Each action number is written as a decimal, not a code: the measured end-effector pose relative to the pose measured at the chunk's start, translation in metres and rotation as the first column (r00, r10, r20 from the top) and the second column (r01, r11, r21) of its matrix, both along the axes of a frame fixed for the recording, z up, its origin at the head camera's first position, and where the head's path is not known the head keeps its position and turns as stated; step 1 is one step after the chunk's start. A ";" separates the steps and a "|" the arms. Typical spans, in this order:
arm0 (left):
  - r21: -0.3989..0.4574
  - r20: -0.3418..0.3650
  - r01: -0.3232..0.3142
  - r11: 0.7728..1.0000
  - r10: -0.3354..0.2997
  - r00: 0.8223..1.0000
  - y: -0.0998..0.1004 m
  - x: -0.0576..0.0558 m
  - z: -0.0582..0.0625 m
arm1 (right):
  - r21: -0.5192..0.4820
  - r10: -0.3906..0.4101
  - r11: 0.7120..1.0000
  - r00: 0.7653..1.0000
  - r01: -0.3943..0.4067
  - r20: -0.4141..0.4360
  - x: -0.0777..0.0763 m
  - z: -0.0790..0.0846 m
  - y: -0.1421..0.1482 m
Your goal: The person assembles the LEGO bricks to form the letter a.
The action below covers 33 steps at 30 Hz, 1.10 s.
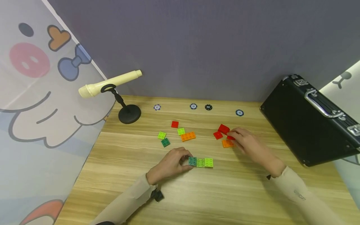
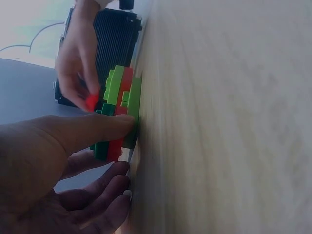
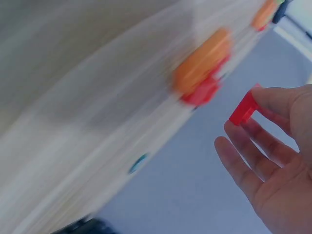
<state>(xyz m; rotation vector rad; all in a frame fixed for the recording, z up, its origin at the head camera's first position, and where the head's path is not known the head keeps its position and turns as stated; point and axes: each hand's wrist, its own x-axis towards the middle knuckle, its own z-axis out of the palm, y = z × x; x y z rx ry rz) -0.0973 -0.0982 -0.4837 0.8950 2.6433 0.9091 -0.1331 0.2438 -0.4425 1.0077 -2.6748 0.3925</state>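
One stack of green and red bricks (image 1: 200, 162) is sitting mid-table, the left hand (image 1: 170, 163) pinching its left end, thumb nearest; farther right, the right hand (image 1: 248, 145) is angling leftward, gripping a red brick (image 3: 244, 107) between thumb and fingers.

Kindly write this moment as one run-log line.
left-hand grip: stacked green-and-red bricks | right-hand grip: red brick, off the table | black case: table's right side

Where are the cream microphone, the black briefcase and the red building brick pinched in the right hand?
Cream microphone (image 1: 121, 78): head view, on its handle.
Black briefcase (image 1: 306, 123): head view, on its broad side.
Red building brick (image 3: 243, 108): right wrist view, on its visible side.
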 end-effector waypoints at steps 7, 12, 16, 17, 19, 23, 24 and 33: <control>-0.007 0.011 -0.008 1.000 0.008 1.000 0.000 0.001 0.002 | 0.039 0.094 0.995 0.995 -0.095 0.018 0.033 0.005 -0.040; -0.008 0.001 -0.008 1.000 0.008 1.000 0.000 0.001 0.001 | 0.035 0.160 0.986 0.986 -0.162 0.056 0.051 0.001 -0.059; -0.009 -0.003 -0.006 1.000 0.006 1.000 0.000 0.000 0.001 | 0.025 0.208 0.977 0.974 -0.211 0.088 0.060 -0.005 -0.066; -0.009 -0.002 -0.006 1.000 0.006 1.000 0.000 0.000 0.001 | 0.024 0.214 0.976 0.973 -0.217 0.089 0.062 -0.006 -0.067; -0.011 -0.001 -0.005 1.000 0.005 1.000 0.000 -0.001 0.000 | 0.025 0.213 0.976 0.973 -0.216 0.087 0.064 -0.008 -0.068; -0.014 -0.009 -0.009 1.000 0.009 1.000 0.001 -0.003 0.000 | 0.034 0.196 0.979 0.977 -0.199 0.084 0.064 -0.010 -0.067; -0.014 -0.013 -0.010 1.000 0.010 1.000 0.001 -0.003 0.000 | 0.039 0.193 0.980 0.978 -0.196 0.085 0.064 -0.010 -0.067; 0.005 -0.006 -0.004 1.000 0.004 1.000 -0.001 -0.002 -0.002 | 0.068 0.192 0.978 0.977 -0.199 0.097 0.065 -0.011 -0.070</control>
